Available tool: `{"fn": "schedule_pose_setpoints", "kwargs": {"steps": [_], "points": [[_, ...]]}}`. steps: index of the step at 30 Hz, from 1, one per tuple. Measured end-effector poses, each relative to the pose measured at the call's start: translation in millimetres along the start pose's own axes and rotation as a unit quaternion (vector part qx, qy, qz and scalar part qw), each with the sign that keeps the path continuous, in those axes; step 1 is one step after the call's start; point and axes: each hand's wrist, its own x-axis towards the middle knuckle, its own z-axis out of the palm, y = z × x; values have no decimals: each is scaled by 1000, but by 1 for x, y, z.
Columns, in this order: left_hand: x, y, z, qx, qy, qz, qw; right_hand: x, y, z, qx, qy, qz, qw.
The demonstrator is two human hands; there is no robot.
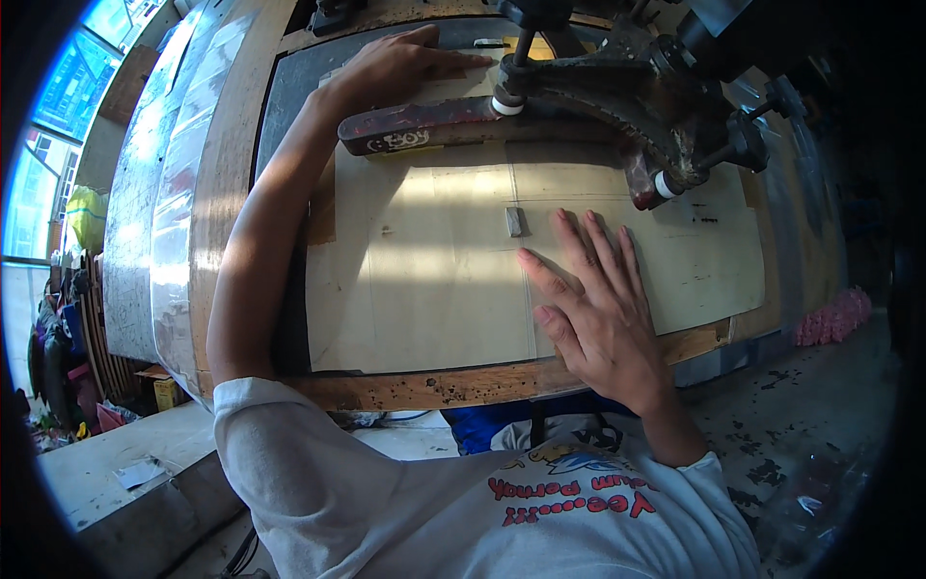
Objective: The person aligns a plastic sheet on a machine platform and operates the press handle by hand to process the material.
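Note:
A pale, cream-coloured sheet (pixel 424 289) with thin ruled lines lies across a dark board on the bench. My right hand (pixel 603 309) rests flat on its right part, fingers spread and holding nothing. Just left of those fingertips sits a small grey block (pixel 513 222) on the sheet. My left arm reaches round the left side, and my left hand (pixel 410 63) lies at the far edge, behind a dark bar (pixel 424 125). Its index finger stretches right toward a small yellow and dark item (pixel 492 43); the other fingers are partly hidden.
A heavy metal arm (pixel 598 92) with black knobs holds the dark bar over the sheet's far part. The wooden front edge (pixel 453 384) runs close to my body. A pink bundle (pixel 834 317) lies at the right, windows (pixel 72 77) are at the far left.

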Motion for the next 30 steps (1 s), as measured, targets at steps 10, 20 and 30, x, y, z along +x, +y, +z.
{"fn": "schedule_pose_setpoints", "kwargs": {"steps": [10,20,30], "points": [[4,-1,-1,13,-12,7,1000,-38,-14,3,0,-40,3,999],[-3,26,-22,49,-53,-80,994,-68,46,-13,180,10,-44,983],[1,32,-31,50,-91,-71,992,-62,57,-13,69,71,23,995]]}}
